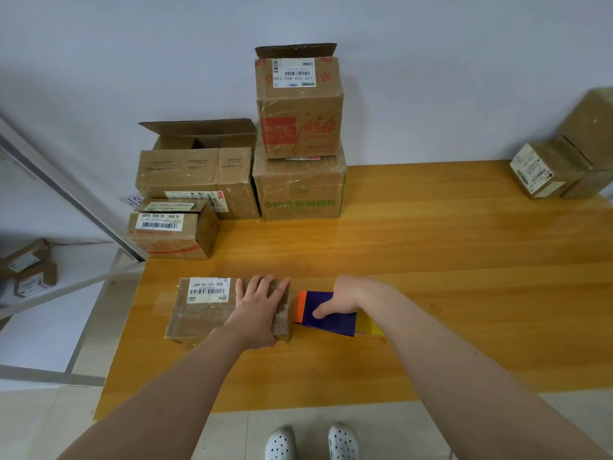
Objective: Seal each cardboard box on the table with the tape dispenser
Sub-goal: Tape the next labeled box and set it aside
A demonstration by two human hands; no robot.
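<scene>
One flat box (205,307) is in hand at the near left of the desk (431,260); the rest wait. Left hand (260,308) lies flat, fingers straight, pressing down on the right end of the flat box. Right hand (345,298) grips the dispenser (326,313), thumb curled over its purple body. The dispenser sits low over the desk just beside the box's right end, orange nose toward it; contact cannot be told. Judgement: a tape pass on this box is either starting or ending at that end. Its top shows a glossy, wrinkled film, likely clear tape, but whether the seam is fully closed cannot be told. Left to do, as far as visible: the open box (195,174) at the back has its flaps up, and the top box (298,104), stacked on the green-print box (298,190), has a flap standing. Both look unsealed. The small box (172,234) in front of the open box looks closed, as do the right boxes (547,171) at the far right edge; tape on them is not legible. Judgement: task is early to middle. Flat box: low, worn brown cardboard, scuffed and crumpled at the right end, white barcode label on top, lying flat.
</scene>
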